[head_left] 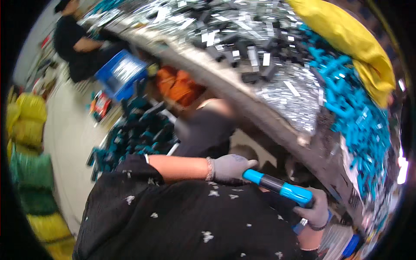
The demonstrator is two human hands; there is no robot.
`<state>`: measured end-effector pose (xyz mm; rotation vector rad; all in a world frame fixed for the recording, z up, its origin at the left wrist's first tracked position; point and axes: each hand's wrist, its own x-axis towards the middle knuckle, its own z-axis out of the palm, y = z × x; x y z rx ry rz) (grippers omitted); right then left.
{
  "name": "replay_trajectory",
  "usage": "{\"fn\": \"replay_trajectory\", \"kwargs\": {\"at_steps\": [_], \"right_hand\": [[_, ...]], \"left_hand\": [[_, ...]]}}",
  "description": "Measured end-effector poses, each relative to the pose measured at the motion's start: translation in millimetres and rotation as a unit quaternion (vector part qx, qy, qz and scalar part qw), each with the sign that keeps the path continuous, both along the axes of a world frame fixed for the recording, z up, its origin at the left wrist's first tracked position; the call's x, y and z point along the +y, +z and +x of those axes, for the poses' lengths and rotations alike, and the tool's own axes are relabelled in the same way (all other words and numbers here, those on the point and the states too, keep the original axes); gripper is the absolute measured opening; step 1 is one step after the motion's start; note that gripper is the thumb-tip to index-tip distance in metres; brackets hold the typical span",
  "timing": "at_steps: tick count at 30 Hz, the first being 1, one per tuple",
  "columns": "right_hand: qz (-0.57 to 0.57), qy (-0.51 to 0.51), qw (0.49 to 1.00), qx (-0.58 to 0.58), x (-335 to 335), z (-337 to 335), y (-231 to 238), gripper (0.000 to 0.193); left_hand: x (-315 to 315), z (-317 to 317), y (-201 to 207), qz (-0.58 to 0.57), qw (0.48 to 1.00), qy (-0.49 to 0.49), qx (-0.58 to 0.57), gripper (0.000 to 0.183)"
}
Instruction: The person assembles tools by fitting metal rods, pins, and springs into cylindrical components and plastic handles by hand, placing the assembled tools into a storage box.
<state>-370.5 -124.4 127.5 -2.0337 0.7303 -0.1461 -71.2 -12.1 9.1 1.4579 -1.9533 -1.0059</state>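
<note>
Blue-and-black tool (277, 187) held between gloved hands: left hand (229, 168) closed on one end, right hand (315, 212) gripping the other; assembly seemingly underway, next needing steady alignment.

I see a blue-and-black tool (278, 187), lying tilted down rightward, its left blue tip by my left fingers (242, 164), right end inside my right fingers (313, 208).

Table (277, 125) runs diagonally, edge curved by the lens. On it: silver metal parts (286, 93) spread wide, black pieces (260, 65) mixed in, blue plastic parts (359, 121) heaped at right, yellow sack (346, 34) at the far right end.
</note>
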Motion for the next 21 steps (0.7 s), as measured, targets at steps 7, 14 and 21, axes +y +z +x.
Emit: {"fn": "replay_trajectory", "kwargs": {"at_steps": [7, 14, 21], "right_hand": [[0.018, 0.242, 0.968, -0.061, 50.3, 185.7, -19.9, 0.052], [0.18, 0.198, 0.959, -0.097, 64.4, 220.1, -52.8, 0.043], [0.17, 0.132, 0.976, -0.023, 56.7, 199.1, -71.2, 0.034]], "left_hand": [[87.2, 47.5, 78.0, -0.152, 0.977, 0.13, 0.067, 0.07], [223.8, 97.3, 71.8, -0.157, 0.818, 0.537, 0.135, 0.073], [263.3, 94.9, -14.0, -0.158, 0.773, 0.615, 0.011, 0.058]]}}
